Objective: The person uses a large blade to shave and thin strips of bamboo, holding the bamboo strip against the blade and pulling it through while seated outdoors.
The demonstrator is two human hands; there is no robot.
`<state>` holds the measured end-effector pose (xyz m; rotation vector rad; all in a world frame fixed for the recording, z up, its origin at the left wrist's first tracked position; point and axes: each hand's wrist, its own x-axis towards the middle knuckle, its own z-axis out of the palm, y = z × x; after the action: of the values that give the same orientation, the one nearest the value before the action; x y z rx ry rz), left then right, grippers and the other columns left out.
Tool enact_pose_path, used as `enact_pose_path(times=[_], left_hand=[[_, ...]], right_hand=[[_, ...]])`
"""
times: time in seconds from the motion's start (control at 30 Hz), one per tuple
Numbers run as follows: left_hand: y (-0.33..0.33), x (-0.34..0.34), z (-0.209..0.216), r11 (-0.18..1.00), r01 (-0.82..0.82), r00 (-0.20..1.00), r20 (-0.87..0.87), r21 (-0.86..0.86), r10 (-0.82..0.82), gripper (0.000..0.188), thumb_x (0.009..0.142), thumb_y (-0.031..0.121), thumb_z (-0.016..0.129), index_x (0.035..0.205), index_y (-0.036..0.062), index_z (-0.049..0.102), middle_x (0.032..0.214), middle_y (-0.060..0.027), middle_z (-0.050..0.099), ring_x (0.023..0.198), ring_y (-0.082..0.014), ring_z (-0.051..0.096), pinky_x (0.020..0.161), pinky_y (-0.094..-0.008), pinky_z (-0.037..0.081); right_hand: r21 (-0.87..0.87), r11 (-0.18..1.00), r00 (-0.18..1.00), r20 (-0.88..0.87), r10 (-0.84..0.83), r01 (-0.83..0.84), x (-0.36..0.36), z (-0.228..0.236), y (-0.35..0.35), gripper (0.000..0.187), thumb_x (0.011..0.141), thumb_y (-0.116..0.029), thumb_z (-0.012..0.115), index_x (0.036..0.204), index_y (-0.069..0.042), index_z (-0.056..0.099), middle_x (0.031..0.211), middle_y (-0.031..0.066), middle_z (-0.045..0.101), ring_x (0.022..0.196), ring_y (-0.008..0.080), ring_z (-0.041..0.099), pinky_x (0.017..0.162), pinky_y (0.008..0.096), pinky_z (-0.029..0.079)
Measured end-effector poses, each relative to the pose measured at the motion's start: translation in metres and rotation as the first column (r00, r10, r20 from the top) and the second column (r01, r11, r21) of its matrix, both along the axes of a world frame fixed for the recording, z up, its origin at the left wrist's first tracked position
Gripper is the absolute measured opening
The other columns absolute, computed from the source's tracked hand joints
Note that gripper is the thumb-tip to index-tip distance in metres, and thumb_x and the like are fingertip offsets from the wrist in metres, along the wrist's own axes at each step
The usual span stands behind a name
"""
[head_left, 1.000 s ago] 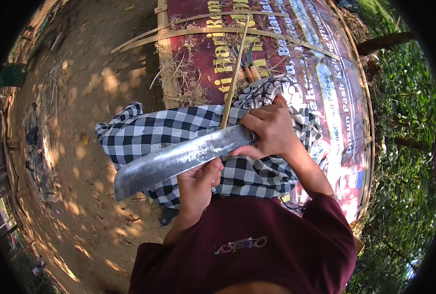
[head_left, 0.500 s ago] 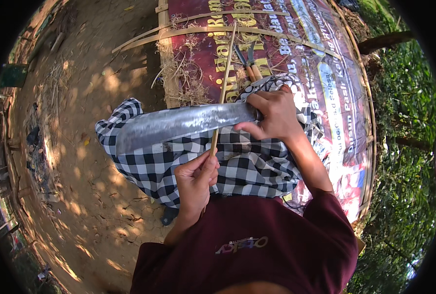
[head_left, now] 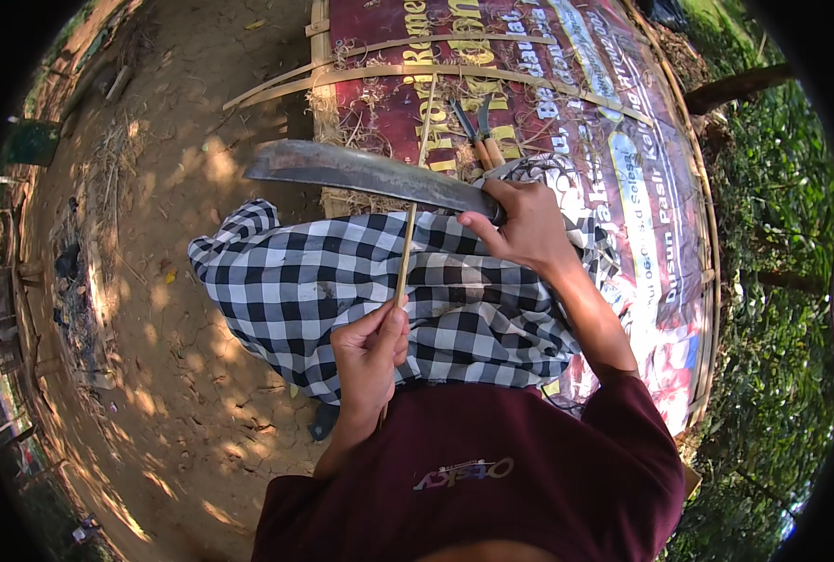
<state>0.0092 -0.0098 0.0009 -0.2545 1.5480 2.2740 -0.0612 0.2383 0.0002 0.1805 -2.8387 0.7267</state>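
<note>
My right hand [head_left: 527,223] is closed round the handle of a machete [head_left: 361,175], whose broad, worn steel blade points left above my lap. Beneath the blade runs a thin bamboo strip [head_left: 405,255], pointing away from me. My left hand [head_left: 370,351] pinches this strip near its lower part, thumb on top. The blade crosses over the strip and hides a short piece of it; whether they touch I cannot tell. A black-and-white checked cloth [head_left: 295,281] covers my legs under both hands. Most of the machete's handle is hidden by my right fingers.
Ahead lies a platform covered with a printed maroon banner [head_left: 379,47], edged with bamboo. On it are two curved-bladed knives with wooden handles [head_left: 488,150], curly shavings [head_left: 370,117] and long bamboo strips [head_left: 370,72]. Bare earth [head_left: 173,328] spreads on the left, green plants [head_left: 773,281] on the right.
The machete has slid away from me along the bamboo strip, and its blade has turned from flat-facing to more edge-on. My left hand keeps its pinch, nearly in place.
</note>
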Motion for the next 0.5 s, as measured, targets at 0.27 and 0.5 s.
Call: enact_pose_path(times=[0.27, 0.5], left_hand=[[0.003, -0.002, 0.002, 0.998, -0.025, 0.996, -0.092, -0.065, 0.019, 0.023, 0.094, 0.006, 0.058, 0.114, -0.0050, 0.063, 0.075, -0.0016, 0.055, 0.052, -0.0006, 0.036, 0.044, -0.0168, 0.025], [0.009, -0.003, 0.000, 1.000, -0.006, 0.998, -0.055, 0.014, 0.007, 0.023, 0.094, 0.006, 0.058, 0.115, -0.0034, 0.064, 0.073, 0.0000, 0.054, 0.051, -0.0011, 0.034, 0.044, -0.0168, 0.025]], right_hand=[[0.197, 0.951, 0.949, -0.161, 0.270, -0.237, 0.005, 0.004, -0.006, 0.062, 0.069, -0.073, 0.062, 0.066, -0.011, 0.060, 0.054, 0.0021, 0.056, 0.046, 0.0238, 0.057, 0.048, 0.0380, 0.034], [0.193, 0.946, 0.926, -0.229, 0.301, -0.260, 0.013, 0.021, -0.029, 0.063, 0.072, -0.072, 0.061, 0.062, -0.010, 0.056, 0.054, 0.0024, 0.055, 0.043, 0.0224, 0.056, 0.041, 0.0356, 0.038]])
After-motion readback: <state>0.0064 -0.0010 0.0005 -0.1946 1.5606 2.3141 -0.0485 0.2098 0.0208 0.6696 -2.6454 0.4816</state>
